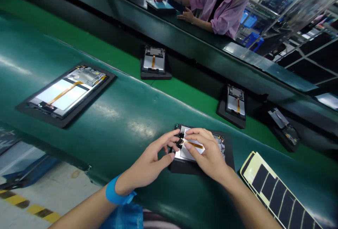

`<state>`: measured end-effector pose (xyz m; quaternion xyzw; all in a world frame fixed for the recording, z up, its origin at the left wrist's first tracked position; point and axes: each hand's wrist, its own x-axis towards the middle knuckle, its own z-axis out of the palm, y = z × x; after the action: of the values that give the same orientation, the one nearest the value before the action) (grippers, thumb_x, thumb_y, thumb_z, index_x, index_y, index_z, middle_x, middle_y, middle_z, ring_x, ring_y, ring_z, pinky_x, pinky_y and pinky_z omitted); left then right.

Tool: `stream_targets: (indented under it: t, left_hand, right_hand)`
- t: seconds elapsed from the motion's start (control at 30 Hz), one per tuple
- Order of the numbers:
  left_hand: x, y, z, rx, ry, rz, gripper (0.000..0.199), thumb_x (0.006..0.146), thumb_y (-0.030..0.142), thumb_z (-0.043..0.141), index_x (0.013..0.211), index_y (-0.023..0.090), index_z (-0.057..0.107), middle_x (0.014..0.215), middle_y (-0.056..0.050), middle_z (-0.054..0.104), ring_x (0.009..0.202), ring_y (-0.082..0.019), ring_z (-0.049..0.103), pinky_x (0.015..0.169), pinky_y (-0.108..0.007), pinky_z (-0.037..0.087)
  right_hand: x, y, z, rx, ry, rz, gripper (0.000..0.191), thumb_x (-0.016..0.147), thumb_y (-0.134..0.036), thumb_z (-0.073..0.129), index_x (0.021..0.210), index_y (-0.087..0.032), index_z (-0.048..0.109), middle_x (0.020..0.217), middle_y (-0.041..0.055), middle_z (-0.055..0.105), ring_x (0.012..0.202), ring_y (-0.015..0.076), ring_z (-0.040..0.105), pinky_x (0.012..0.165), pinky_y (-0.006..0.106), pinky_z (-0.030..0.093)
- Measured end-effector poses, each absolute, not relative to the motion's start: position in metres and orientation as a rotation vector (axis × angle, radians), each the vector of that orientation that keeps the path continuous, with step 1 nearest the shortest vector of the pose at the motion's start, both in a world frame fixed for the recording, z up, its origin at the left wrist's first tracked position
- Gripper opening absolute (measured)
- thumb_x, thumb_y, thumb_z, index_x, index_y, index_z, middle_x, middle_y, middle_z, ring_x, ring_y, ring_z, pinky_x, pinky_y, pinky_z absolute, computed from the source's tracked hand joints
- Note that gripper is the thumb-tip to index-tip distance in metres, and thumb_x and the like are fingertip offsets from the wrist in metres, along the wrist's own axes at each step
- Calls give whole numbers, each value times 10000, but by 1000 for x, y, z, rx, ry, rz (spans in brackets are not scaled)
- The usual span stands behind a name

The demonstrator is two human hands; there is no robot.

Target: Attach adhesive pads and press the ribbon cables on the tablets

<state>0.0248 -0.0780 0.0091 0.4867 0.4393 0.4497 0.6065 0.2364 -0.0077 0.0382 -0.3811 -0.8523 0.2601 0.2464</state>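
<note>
An opened tablet-like device (185, 155) lies on a black pad (229, 151) in front of me, its white battery and orange ribbon showing. My left hand (155, 158), with a blue wristband, is at the device's left end, fingers apart and nothing visible in them. Over the battery is my right hand (207, 150), its thumb and fingers bent close together near the ribbon's left end. Whatever lies between those fingertips is too small to make out. To the right sits a yellowish sheet of black adhesive strips (277, 190).
Another opened device (66, 93) rests on a pad on the green bench (111, 116) at left. More devices (154, 60) (236, 102) (283, 125) stand on the green conveyor (190, 95) behind. Across it, a person in pink sleeves (203, 0) handles a dark item.
</note>
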Motion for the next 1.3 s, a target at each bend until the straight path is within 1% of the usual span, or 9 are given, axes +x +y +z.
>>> stream_targets:
  t: [0.17, 0.33, 0.53, 0.67, 0.8, 0.93, 1.07, 1.17, 1.3]
  left_hand:
    - [27, -81, 14, 1163, 999, 1023, 598, 941, 206, 559, 1521, 280, 434, 1284, -83, 643, 1058, -208, 619, 915, -374, 448]
    - [27, -80, 15, 869, 844, 1009, 654, 947, 280, 611, 1551, 245, 363, 1364, -130, 612, 1018, -207, 636, 933, -390, 451]
    - [27, -75, 24, 570, 759, 988, 744, 913, 324, 678, 1561, 178, 342, 1360, -195, 643, 887, -191, 651, 764, -330, 415]
    - [27, -74, 24, 509, 780, 990, 761, 878, 282, 692, 1552, 171, 358, 1316, -200, 670, 874, -197, 658, 725, -326, 409]
    - [22, -76, 12, 515, 820, 1005, 681, 861, 243, 654, 1503, 186, 435, 1346, -198, 654, 892, -212, 684, 695, -321, 430]
    - [13, -81, 0, 893, 1052, 1038, 444, 939, 282, 575, 1378, 219, 585, 1329, -142, 668, 932, -211, 688, 771, -348, 511]
    - [12, -87, -10, 1621, 1422, 1072, 348, 978, 224, 512, 1293, 240, 659, 1384, -114, 627, 1240, -278, 594, 1046, -476, 473]
    - [17, -90, -14, 2049, 1537, 954, 354, 968, 158, 495, 1264, 229, 675, 1479, -146, 541, 1382, -350, 477, 1050, -540, 451]
    - [21, -90, -16, 2281, 1552, 752, 390, 954, 123, 497, 1285, 234, 671, 1532, -184, 470, 1452, -412, 379, 1021, -587, 440]
  right_hand:
    - [226, -8, 36, -1027, -2303, 674, 24, 955, -239, 678, 956, -261, 687, 1051, 22, 738, 985, 211, 678, 879, 395, 456]
    - [228, -9, 35, -917, -2322, 464, 73, 959, -186, 668, 929, -253, 658, 980, 14, 733, 930, 196, 671, 909, 413, 438]
    - [234, -14, 26, -870, -2289, 186, 91, 957, -168, 653, 931, -254, 644, 926, 6, 734, 958, 211, 686, 1008, 466, 406]
    - [235, -15, 33, -921, -2225, 185, 104, 957, -176, 636, 924, -274, 639, 893, 4, 725, 905, 213, 694, 992, 479, 431]
    - [242, -8, 42, -1048, -2193, 276, 81, 971, -238, 620, 906, -278, 649, 943, 32, 714, 916, 231, 681, 979, 500, 441]
    - [249, 2, 37, -1155, -2343, 679, 140, 987, -315, 612, 876, -264, 681, 1115, 61, 693, 1048, 244, 650, 920, 446, 474]
    - [249, 5, 24, -1126, -2528, 868, 160, 1006, -267, 574, 896, -254, 690, 1191, 70, 663, 1156, 254, 597, 953, 448, 451]
    - [244, 6, 18, -1110, -2633, 827, 130, 999, -250, 587, 916, -247, 686, 1212, 75, 649, 1164, 260, 572, 947, 448, 439]
    - [238, 8, 17, -1104, -2685, 784, 127, 1004, -242, 581, 920, -240, 676, 1217, 77, 644, 1138, 261, 566, 912, 439, 437]
